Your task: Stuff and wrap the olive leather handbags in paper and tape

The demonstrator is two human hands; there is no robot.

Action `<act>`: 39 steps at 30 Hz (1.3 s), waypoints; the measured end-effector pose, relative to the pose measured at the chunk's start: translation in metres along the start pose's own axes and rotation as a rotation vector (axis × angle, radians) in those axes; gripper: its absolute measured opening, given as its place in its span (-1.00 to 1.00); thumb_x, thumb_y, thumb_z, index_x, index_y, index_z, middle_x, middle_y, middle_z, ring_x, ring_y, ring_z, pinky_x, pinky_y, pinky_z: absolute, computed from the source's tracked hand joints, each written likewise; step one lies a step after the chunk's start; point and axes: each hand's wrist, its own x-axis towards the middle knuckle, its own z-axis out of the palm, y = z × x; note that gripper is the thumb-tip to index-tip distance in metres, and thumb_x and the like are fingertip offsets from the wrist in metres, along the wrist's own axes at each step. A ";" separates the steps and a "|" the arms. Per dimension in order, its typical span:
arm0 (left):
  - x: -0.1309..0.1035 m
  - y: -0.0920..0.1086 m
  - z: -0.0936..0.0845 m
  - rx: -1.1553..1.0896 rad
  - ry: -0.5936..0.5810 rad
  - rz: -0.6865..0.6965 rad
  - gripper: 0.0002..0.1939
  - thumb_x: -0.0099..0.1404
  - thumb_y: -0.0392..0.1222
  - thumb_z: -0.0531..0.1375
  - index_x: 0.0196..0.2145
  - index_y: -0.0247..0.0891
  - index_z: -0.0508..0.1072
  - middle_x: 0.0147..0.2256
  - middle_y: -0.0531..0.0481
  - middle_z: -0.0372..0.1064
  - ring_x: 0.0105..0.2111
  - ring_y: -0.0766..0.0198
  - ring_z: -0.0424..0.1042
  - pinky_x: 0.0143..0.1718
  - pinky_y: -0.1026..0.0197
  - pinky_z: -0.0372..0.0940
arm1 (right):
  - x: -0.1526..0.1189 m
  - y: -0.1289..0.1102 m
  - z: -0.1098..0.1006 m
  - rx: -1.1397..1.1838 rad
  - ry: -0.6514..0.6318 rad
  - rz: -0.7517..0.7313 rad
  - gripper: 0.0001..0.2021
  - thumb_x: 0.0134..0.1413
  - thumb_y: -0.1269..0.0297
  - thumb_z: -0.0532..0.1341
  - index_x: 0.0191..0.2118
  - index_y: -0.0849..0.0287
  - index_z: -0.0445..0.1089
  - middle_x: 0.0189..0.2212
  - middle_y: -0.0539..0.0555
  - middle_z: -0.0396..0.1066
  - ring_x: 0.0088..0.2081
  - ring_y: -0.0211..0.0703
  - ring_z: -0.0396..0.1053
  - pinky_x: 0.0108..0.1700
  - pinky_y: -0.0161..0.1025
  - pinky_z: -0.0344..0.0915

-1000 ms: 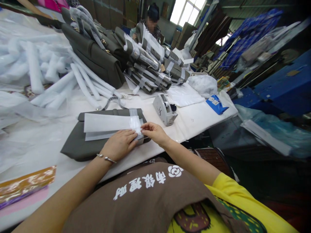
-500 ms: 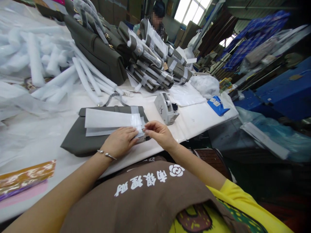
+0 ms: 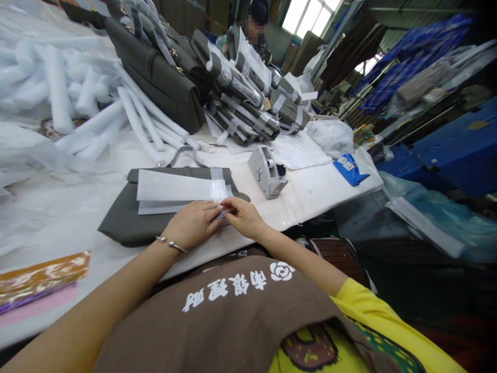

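Note:
A dark olive handbag [image 3: 128, 212] lies on its side on the white-covered table, with white sheets [image 3: 171, 187] across its front. A strip of clear tape [image 3: 218, 178] runs down over the bag's flap and the sheets' right end. My left hand [image 3: 194, 221], wearing a silver bangle, rests flat over the bag's lower edge, its fingertips by the tape. My right hand [image 3: 243, 218] meets those fingertips, with thumb and fingers pinched on the tape's lower end. That end is partly hidden by both hands. A grey tape dispenser [image 3: 267, 173] stands to the right.
Wrapped olive bags [image 3: 248, 111] are piled at the back, beside a larger standing bag [image 3: 155, 72]. White foam rolls [image 3: 60, 98] heap up at left. A blue packet [image 3: 350, 168] lies near the table's right edge. Another person [image 3: 257, 31] is behind the pile.
My right hand has moved left until its fingers meet my left fingertips. The bag's right corner, covered before, now shows. My left hand has hardly moved.

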 end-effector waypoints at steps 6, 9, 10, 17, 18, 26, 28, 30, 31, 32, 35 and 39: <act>0.001 0.001 -0.001 -0.008 0.003 0.014 -0.60 0.32 -0.06 -0.02 0.02 -0.26 0.37 0.01 -0.13 0.36 0.05 0.12 0.29 0.11 0.03 0.13 | 0.002 -0.004 -0.005 -0.237 -0.041 -0.003 -0.70 0.01 0.41 0.15 -0.07 0.13 0.32 -0.22 0.02 0.39 -0.28 -0.26 0.34 -0.17 -0.28 0.28; 0.001 0.001 -0.002 0.014 -0.002 0.022 -0.60 0.33 -0.05 -0.03 -0.01 -0.26 0.39 0.00 -0.14 0.37 0.04 0.11 0.30 0.09 0.03 0.14 | 0.008 -0.004 -0.010 -0.344 -0.090 0.008 -0.70 0.01 0.36 0.18 -0.07 0.09 0.34 -0.19 0.03 0.39 -0.21 -0.20 0.33 -0.14 -0.25 0.25; 0.001 0.001 -0.002 0.021 -0.004 0.021 -0.60 0.33 -0.04 -0.03 -0.01 -0.26 0.39 0.00 -0.15 0.37 0.04 0.11 0.30 0.09 0.03 0.14 | 0.011 -0.003 -0.012 -0.372 -0.099 0.003 -0.71 0.02 0.35 0.19 -0.08 0.09 0.35 -0.17 0.04 0.38 -0.17 -0.18 0.32 -0.11 -0.23 0.24; 0.000 -0.001 0.001 0.042 -0.013 0.009 -0.57 0.33 -0.01 -0.03 0.03 -0.28 0.37 0.01 -0.15 0.36 0.05 0.12 0.29 0.12 0.05 0.12 | 0.030 0.012 -0.021 -0.444 -0.156 -0.015 -0.85 0.00 0.25 0.24 -0.26 0.13 0.44 -0.16 0.07 0.32 -0.08 -0.14 0.28 -0.01 -0.19 0.17; 0.000 -0.001 0.001 0.041 -0.012 0.009 -0.56 0.33 -0.01 -0.03 0.03 -0.29 0.37 0.01 -0.16 0.36 0.05 0.12 0.29 0.12 0.05 0.12 | 0.032 0.014 -0.021 -0.448 -0.163 -0.026 -0.86 0.00 0.24 0.24 -0.28 0.13 0.44 -0.16 0.07 0.32 -0.09 -0.14 0.27 -0.01 -0.20 0.17; 0.001 -0.002 0.003 -0.011 0.004 0.018 -0.59 0.33 -0.03 0.00 -0.01 -0.30 0.40 -0.01 -0.16 0.37 0.05 0.11 0.29 0.13 0.04 0.13 | 0.057 0.029 -0.023 -0.518 -0.094 0.121 -0.74 -0.08 0.07 0.29 -0.34 0.15 0.36 -0.27 0.03 0.30 -0.27 -0.20 0.28 -0.21 -0.26 0.20; 0.001 -0.002 0.003 -0.031 0.016 0.015 -0.60 0.32 -0.03 0.00 -0.03 -0.29 0.41 -0.02 -0.17 0.38 0.04 0.11 0.30 0.13 0.03 0.15 | 0.061 0.028 -0.023 -0.547 -0.006 0.194 -0.76 -0.02 0.09 0.24 -0.33 0.16 0.36 -0.28 0.04 0.30 -0.31 -0.19 0.27 -0.23 -0.25 0.20; 0.001 -0.002 0.002 -0.039 0.020 0.013 -0.60 0.32 -0.03 0.00 -0.02 -0.29 0.41 -0.01 -0.17 0.38 0.05 0.10 0.29 0.13 0.01 0.16 | 0.057 0.025 -0.022 -0.549 0.095 0.146 -0.80 0.05 0.14 0.21 -0.27 0.16 0.36 -0.26 0.08 0.32 -0.26 -0.15 0.28 -0.17 -0.22 0.20; 0.001 -0.002 0.002 -0.037 0.015 0.016 -0.60 0.32 -0.03 0.00 -0.02 -0.29 0.41 -0.01 -0.17 0.38 0.05 0.09 0.29 0.13 0.01 0.16 | 0.051 0.022 -0.021 -0.536 0.113 0.064 -0.80 0.07 0.16 0.19 -0.23 0.16 0.36 -0.24 0.09 0.33 -0.20 -0.13 0.28 -0.11 -0.20 0.18; 0.001 -0.002 0.001 -0.031 0.008 0.021 -0.60 0.32 -0.03 0.01 -0.02 -0.28 0.40 0.00 -0.17 0.37 0.06 0.09 0.28 0.13 0.00 0.15 | 0.042 0.019 -0.020 -0.516 0.094 -0.040 -0.79 0.08 0.16 0.18 -0.20 0.16 0.36 -0.20 0.11 0.34 -0.14 -0.10 0.27 -0.05 -0.18 0.15; 0.001 -0.002 0.001 -0.012 0.005 0.020 -0.60 0.31 -0.02 0.02 -0.01 -0.28 0.40 0.01 -0.16 0.37 0.06 0.09 0.28 0.13 0.00 0.16 | 0.010 0.017 -0.016 -0.461 -0.068 -0.293 -0.78 0.14 0.16 0.14 -0.14 0.10 0.38 -0.12 0.10 0.38 -0.04 -0.09 0.25 0.05 -0.14 0.09; 0.002 -0.006 0.004 0.009 0.012 0.018 -0.55 0.30 0.04 0.02 -0.03 -0.30 0.42 0.00 -0.17 0.37 0.05 0.07 0.30 0.12 -0.01 0.18 | -0.017 0.026 -0.015 -0.453 -0.043 -0.305 -0.77 0.16 0.23 0.12 -0.08 0.06 0.38 -0.07 0.07 0.39 0.01 -0.12 0.23 0.08 -0.12 0.06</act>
